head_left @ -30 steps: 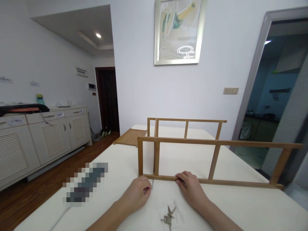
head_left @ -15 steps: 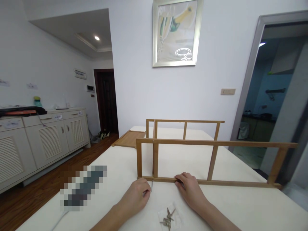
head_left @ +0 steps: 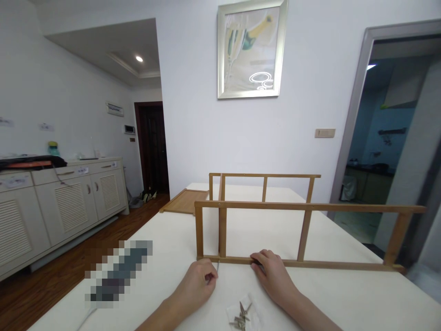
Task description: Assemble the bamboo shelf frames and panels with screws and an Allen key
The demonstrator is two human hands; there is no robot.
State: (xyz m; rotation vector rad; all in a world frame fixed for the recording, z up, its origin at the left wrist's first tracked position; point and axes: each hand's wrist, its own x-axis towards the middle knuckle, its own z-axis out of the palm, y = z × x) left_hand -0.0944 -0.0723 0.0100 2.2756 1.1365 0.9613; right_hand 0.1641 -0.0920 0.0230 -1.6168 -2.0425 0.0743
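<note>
A wooden shelf frame (head_left: 262, 206) lies on its side on the white table (head_left: 165, 248), its ladder-like sides joined by a panel near the left end. My left hand (head_left: 196, 282) is closed round a thin metal hex key (head_left: 218, 266), most of it hidden by the fingers; its visible end meets the near bottom rail by the panel. Farther right, my right hand (head_left: 274, 271) grips that same rail, thumb on the near side and fingertips over the top. Between my forearms, several screws (head_left: 242, 316) lie on a clear plastic bag (head_left: 255, 317).
A slatted wooden panel (head_left: 186, 201) lies at the table's far left. On the left side of the table is a pixelated dark object (head_left: 120, 271) with a white cable (head_left: 86, 318). A white cabinet (head_left: 79, 193) stands left, and a doorway (head_left: 365, 138) opens at right.
My left hand has turned slightly at the rail, so the key's angle differs a little. My right hand keeps its grip. The whole view has shifted slightly downward.
</note>
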